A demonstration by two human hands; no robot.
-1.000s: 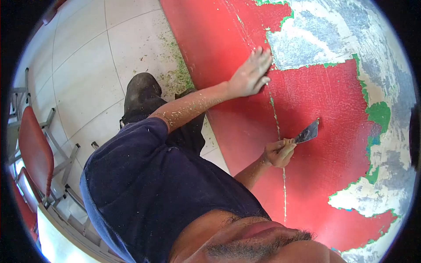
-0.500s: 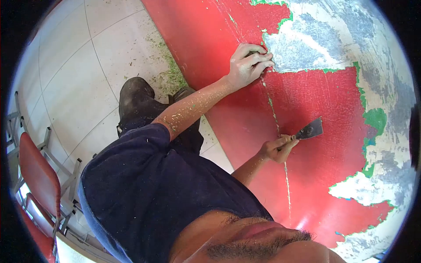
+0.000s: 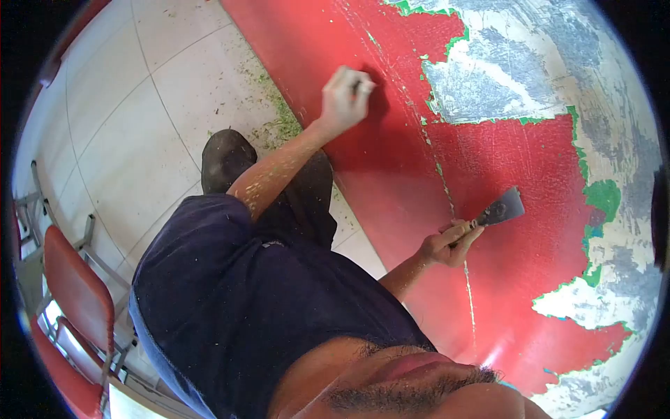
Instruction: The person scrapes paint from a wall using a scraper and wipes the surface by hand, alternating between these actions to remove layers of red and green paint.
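My left hand (image 3: 344, 101) hovers blurred above the red surface (image 3: 391, 167), its fingers curled together. Whether a scrap is pinched between them, I cannot make out. My right hand (image 3: 450, 244) grips a scraper (image 3: 504, 207) by its handle, the flat metal blade pointing up and right over the red covering. A thin pale crack line runs down the covering past that hand. Farther right the covering ends in ragged green edges (image 3: 601, 199), and a bare grey-and-white patch (image 3: 499, 77) shows beside it.
Pale floor tiles (image 3: 118, 133) lie at the left, with green scraps (image 3: 283, 122) strewn along the red surface's edge. My dark shoe (image 3: 227, 157) stands near them. Red chairs (image 3: 78, 286) with metal frames are at the lower left.
My left hand has lifted off the torn edge by the grey patch and moved left over the red surface. My right hand still holds the scraper in nearly the same place.
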